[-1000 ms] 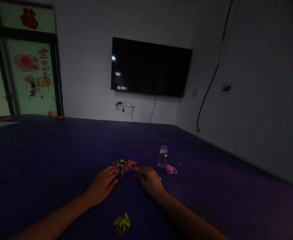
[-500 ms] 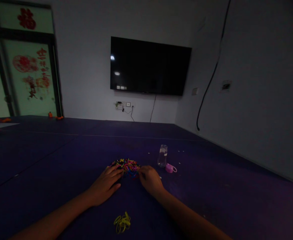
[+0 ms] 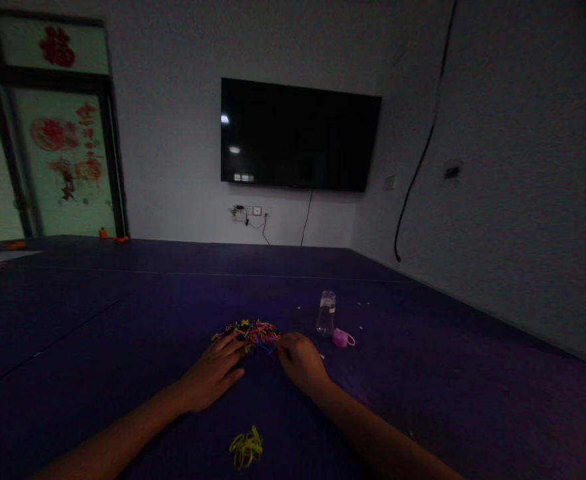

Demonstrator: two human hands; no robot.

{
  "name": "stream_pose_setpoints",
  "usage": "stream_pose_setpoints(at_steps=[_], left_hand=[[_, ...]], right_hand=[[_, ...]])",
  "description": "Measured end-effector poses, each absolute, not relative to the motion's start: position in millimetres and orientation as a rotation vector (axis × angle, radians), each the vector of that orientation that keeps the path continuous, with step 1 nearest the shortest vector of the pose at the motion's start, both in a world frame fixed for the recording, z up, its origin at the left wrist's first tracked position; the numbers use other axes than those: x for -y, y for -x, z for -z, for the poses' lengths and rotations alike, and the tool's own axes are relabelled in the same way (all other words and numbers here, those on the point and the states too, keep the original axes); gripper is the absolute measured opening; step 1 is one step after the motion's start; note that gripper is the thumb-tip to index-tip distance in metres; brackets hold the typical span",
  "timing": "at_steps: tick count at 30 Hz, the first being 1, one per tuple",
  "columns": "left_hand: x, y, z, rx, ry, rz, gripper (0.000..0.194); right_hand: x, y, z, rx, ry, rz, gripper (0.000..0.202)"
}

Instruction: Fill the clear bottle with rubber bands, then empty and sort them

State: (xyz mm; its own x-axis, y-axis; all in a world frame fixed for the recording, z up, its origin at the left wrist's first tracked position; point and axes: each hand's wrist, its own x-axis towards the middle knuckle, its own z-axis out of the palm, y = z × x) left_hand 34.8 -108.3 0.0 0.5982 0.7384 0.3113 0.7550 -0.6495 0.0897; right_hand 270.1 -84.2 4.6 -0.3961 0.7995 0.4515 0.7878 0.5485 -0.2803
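A heap of thin multicoloured bands (image 3: 257, 335) lies on the purple surface (image 3: 173, 433). My left hand (image 3: 213, 373) rests flat with its fingers spread, the fingertips on the heap's left side. At the right edge of the heap is my right hand (image 3: 300, 360), its fingers curled together; whatever they may hold is too small and dark to make out. Nearer to me, between my forearms, lies a small separate bunch of yellow bands (image 3: 246, 448).
Beyond my right hand a clear bottle (image 3: 325, 315) stands upright, with a pink looped cap (image 3: 341, 338) beside it. Small white bits are scattered nearby. Orange objects (image 3: 121, 239) and a pale sheet (image 3: 20, 255) lie far left. A dark television (image 3: 300, 137) hangs on the wall.
The camera view has shifted slightly. Both hands keep nearly the same places at the heap, and nothing else has visibly moved.
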Motion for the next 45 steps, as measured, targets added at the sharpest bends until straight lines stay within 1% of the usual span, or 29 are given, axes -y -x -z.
stream_pose_setpoints(at_steps=[4, 15, 21, 27, 30, 33, 36, 38, 41, 45], left_hand=[[108, -35, 0, 1.297, 2.757, 0.508, 0.04], [108, -30, 7, 1.213, 2.655, 0.755, 0.036], [111, -30, 6, 1.185, 2.64, 0.848, 0.035], [108, -30, 6, 1.173, 2.643, 0.879, 0.032], [110, -31, 3, 1.112, 2.668, 0.949, 0.029], [117, -33, -4, 1.004, 2.709, 1.063, 0.027], [128, -37, -11, 0.901, 2.796, 1.185, 0.025], [137, -41, -15, 0.844, 2.874, 1.237, 0.028], [149, -47, -16, 0.802, 2.908, 1.283, 0.031], [162, -54, -15, 0.769, 2.961, 1.285, 0.032]], right_hand=[[82, -270, -3, 2.239, 1.281, -0.045, 0.024], [85, -270, -3, 2.218, 1.278, -0.036, 0.023], [86, -270, -2, 2.151, 1.211, -0.037, 0.025], [84, -272, -2, 2.126, 1.137, -0.04, 0.026], [87, -270, -2, 2.091, 1.056, -0.071, 0.025], [99, -264, -2, 2.022, 0.957, -0.177, 0.023], [118, -255, -2, 2.018, 0.836, -0.373, 0.021], [130, -251, -3, 2.07, 0.733, -0.516, 0.019], [141, -248, -5, 2.204, 0.611, -0.671, 0.016], [144, -252, -7, 2.299, 0.632, -0.772, 0.016]])
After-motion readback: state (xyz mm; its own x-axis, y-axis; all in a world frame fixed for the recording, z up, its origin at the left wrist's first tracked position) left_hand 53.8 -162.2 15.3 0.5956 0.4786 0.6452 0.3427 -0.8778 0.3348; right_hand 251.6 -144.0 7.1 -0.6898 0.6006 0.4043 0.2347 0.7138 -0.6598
